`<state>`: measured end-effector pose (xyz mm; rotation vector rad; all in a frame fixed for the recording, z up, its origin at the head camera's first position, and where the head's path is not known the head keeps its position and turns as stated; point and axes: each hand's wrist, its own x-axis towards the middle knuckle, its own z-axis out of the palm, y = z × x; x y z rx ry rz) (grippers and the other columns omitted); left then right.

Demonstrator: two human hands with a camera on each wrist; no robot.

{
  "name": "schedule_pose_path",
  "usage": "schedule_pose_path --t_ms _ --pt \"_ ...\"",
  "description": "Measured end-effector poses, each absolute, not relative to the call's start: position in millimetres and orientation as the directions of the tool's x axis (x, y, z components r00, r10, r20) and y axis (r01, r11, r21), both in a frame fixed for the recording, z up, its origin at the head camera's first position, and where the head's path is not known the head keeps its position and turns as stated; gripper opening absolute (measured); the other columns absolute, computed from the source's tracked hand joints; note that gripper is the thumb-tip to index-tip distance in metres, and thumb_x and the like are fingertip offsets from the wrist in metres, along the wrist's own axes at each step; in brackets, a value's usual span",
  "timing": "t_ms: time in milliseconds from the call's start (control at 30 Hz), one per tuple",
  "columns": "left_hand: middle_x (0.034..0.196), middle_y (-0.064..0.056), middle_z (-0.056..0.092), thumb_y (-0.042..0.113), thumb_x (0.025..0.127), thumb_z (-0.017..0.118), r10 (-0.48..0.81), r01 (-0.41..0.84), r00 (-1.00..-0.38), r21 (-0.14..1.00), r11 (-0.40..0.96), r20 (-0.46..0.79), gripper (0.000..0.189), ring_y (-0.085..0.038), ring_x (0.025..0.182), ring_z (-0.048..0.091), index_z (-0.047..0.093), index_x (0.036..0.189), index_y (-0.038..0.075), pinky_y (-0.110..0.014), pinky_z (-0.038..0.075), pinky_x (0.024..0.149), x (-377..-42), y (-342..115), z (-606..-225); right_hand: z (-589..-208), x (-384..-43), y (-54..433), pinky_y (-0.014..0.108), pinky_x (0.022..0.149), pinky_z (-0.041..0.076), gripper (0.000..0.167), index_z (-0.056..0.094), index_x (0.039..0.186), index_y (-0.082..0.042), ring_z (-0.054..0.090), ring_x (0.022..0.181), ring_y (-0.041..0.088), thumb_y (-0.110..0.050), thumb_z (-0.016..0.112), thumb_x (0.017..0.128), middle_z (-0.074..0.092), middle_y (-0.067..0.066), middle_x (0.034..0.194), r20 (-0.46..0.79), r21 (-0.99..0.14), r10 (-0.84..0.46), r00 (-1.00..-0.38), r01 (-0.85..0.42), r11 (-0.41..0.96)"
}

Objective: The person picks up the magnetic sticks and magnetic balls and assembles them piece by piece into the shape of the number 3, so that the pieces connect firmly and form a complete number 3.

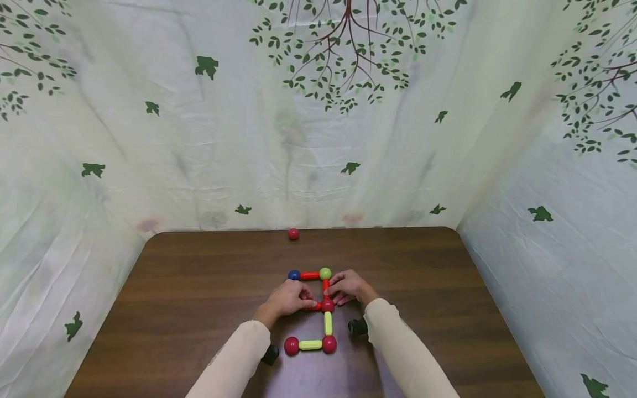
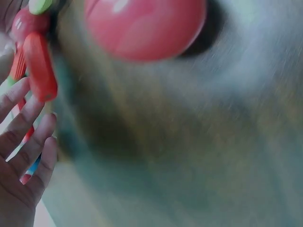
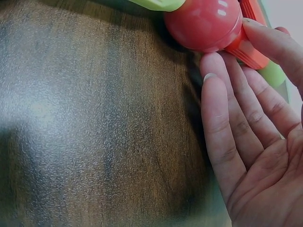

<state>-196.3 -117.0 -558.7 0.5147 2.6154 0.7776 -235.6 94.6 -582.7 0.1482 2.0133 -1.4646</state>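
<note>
My left hand pinches a short red rod between thumb and fingers. The rod's far end meets a red ball in the middle of the figure. My right hand has its thumb and fingers about another red rod, which runs from that ball to a light green ball. Two of its fingertips rest right at the red ball. From the green ball a red rod reaches left to a blue ball, close above my left hand.
A yellow-green rod leads from the middle ball to a red corner ball. Another such rod ends at a red ball. One loose red ball lies at the far edge of the brown table, before a leaf-printed cloth.
</note>
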Motion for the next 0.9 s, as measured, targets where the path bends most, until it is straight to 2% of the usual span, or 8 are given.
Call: schedule_pose_path --t_ms 267,467,633,767,900 --pt "0.075 0.006 0.059 0.033 0.087 0.070 0.342 0.181 -0.913 0.530 0.829 -0.222 0.017 -0.013 0.070 0.052 0.070 0.090 0.016 -0.029 0.044 0.061 -229.9 -134.5 -537.1 -582.5 -237.4 95.3 0.030 0.053 0.054 0.022 0.065 0.093 -0.004 0.062 0.052 0.014 -0.009 0.080 0.077 0.070 0.006 0.073 -0.562 -0.808 -0.271 -0.782 0.448 0.382" --pt "0.089 0.002 0.066 0.029 0.090 0.068 0.312 0.176 -0.929 0.501 0.847 -0.201 0.018 -0.015 0.084 0.059 0.069 0.099 0.013 -0.035 0.050 0.074 -267.5 -150.1 -523.6 -580.8 -236.8 95.2 0.030 0.052 0.054 0.024 0.064 0.093 -0.004 0.062 0.051 0.014 -0.008 0.080 0.076 0.068 0.005 0.072 -0.554 -0.816 -0.279 -0.784 0.445 0.370" --pt "0.107 -0.009 0.067 0.026 0.092 0.065 0.332 0.198 -0.920 0.485 0.852 -0.208 0.026 -0.026 0.103 0.060 0.065 0.111 0.008 -0.044 0.048 0.088 -302.6 -162.2 -520.2 -583.2 -238.3 95.0 0.030 0.051 0.054 0.025 0.064 0.094 -0.003 0.062 0.051 0.014 -0.008 0.080 0.076 0.067 0.006 0.071 -0.545 -0.825 -0.297 -0.784 0.440 0.355" --pt "0.120 -0.020 0.060 0.022 0.092 0.064 0.351 0.196 -0.906 0.500 0.843 -0.238 0.034 -0.035 0.115 0.054 0.060 0.119 0.001 -0.048 0.043 0.096 -325.6 -167.4 -520.6 -584.6 -238.8 97.5 0.030 0.051 0.054 0.026 0.064 0.093 -0.003 0.062 0.051 0.014 -0.009 0.081 0.076 0.068 0.006 0.072 -0.547 -0.825 -0.293 -0.784 0.445 0.347" --pt "0.127 -0.025 0.053 0.017 0.091 0.065 0.369 0.197 -0.885 0.491 0.849 -0.284 0.043 -0.039 0.121 0.047 0.054 0.128 -0.001 -0.050 0.038 0.101 -343.7 -165.3 -525.8 -584.5 -238.3 101.3 0.031 0.053 0.055 0.027 0.063 0.094 -0.002 0.063 0.051 0.015 -0.011 0.081 0.076 0.069 0.008 0.074 -0.552 -0.822 -0.294 -0.780 0.451 0.347"
